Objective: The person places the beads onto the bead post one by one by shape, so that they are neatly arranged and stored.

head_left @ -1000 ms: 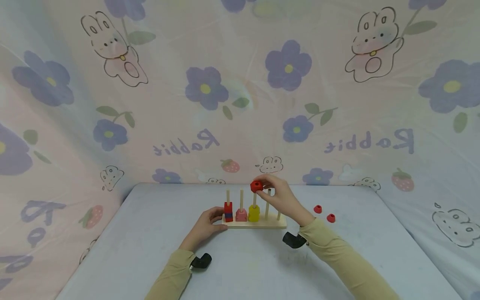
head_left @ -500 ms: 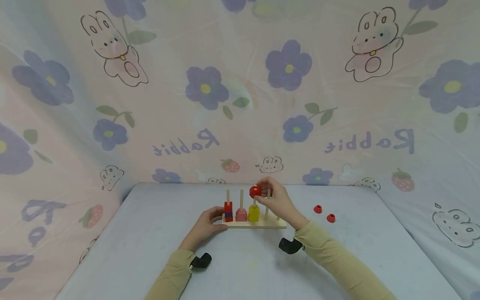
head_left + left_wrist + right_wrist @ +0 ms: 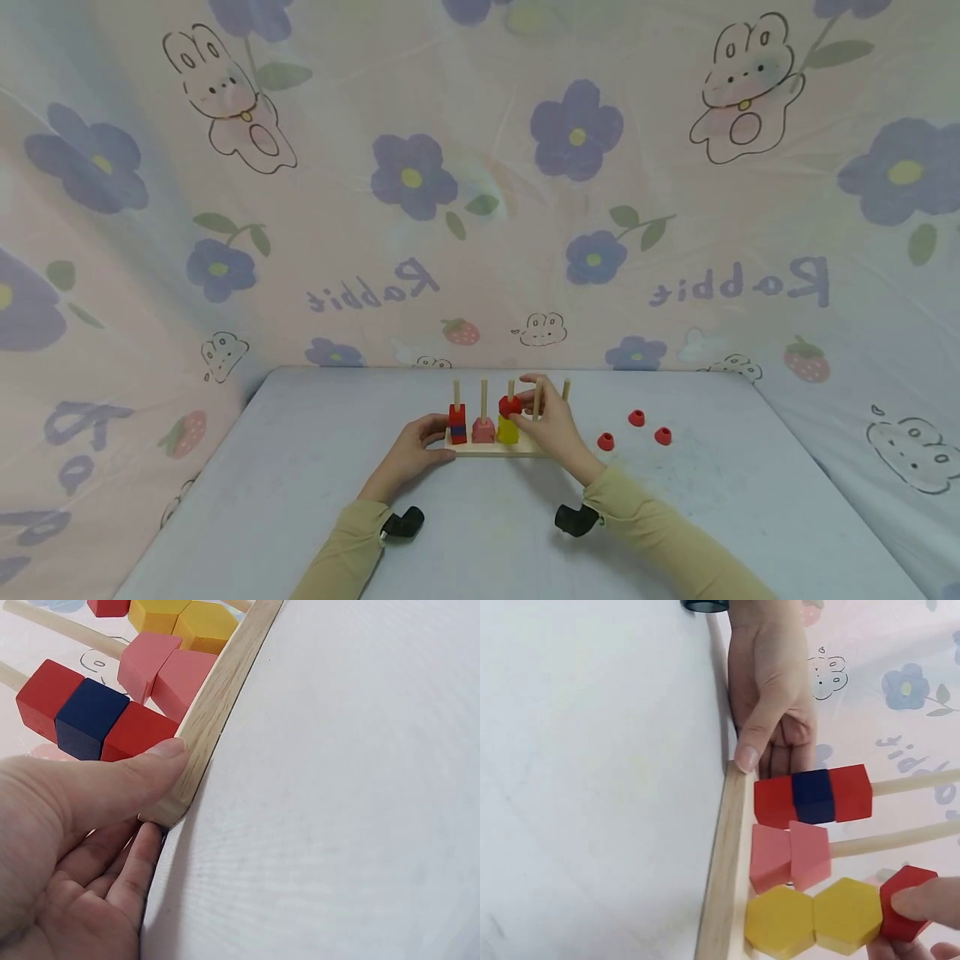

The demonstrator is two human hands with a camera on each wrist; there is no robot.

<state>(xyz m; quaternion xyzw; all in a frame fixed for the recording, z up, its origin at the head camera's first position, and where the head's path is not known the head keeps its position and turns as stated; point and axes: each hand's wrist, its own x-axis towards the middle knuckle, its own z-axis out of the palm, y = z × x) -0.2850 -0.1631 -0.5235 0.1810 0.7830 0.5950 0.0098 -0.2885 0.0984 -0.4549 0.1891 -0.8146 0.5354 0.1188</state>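
A wooden base (image 3: 495, 452) with upright pegs stands on the table. My left hand (image 3: 411, 450) grips its left end, thumb on the front edge in the left wrist view. The leftmost peg carries red, blue (image 3: 93, 716) and red blocks; beside it are two pink blocks (image 3: 810, 855). Two yellow hexagonal blocks (image 3: 847, 913) sit on the middle peg. Directly above them, my right hand (image 3: 557, 429) pinches a red hexagonal block (image 3: 906, 901) that is threaded on that peg and appears to meet the upper yellow one.
Three small red pieces lie on the table right of the base: one nearest (image 3: 605, 442), one farther back (image 3: 636, 417) and one at the right (image 3: 663, 436). A patterned cloth (image 3: 480, 250) hangs behind the table.
My right hand has lowered the red hexagonal block down the middle peg to the yellow ones. A third small red piece has come into view beside my right wrist. My left hand has stayed put.
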